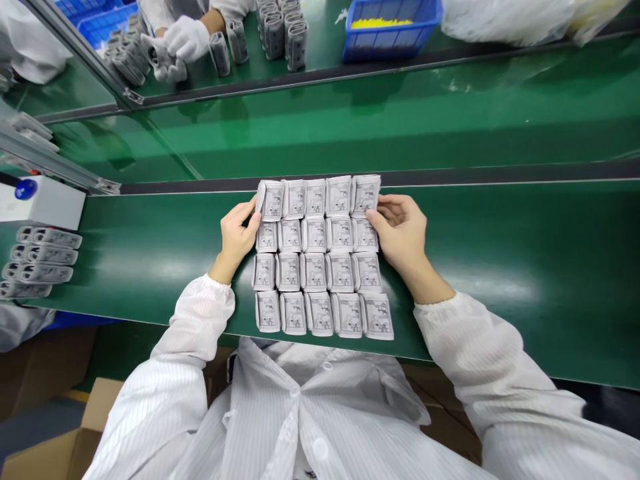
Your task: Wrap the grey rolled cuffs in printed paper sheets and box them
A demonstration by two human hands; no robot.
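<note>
Several rows of folded, printed paper leaflets [315, 254] lie side by side in a block on the green bench, grey-white with small line drawings on top. My left hand [239, 230] presses thumb and fingers against the left end of the far row [305, 199]. At that row's right end, my right hand [401, 227] has its thumb on the near side of the last leaflet and its fingers curled behind. Between them the two hands grip the far row from its ends. The nearer rows lie flat, untouched by either hand.
Stacked grey folded bundles [43, 257] and a white box [45, 203] stand at the left. Across the divider, a co-worker's gloved hand [187, 40] handles similar bundles beside upright ones [274, 33]. A blue bin [387, 40] holds yellow pieces; clear plastic [505, 20] lies farther right.
</note>
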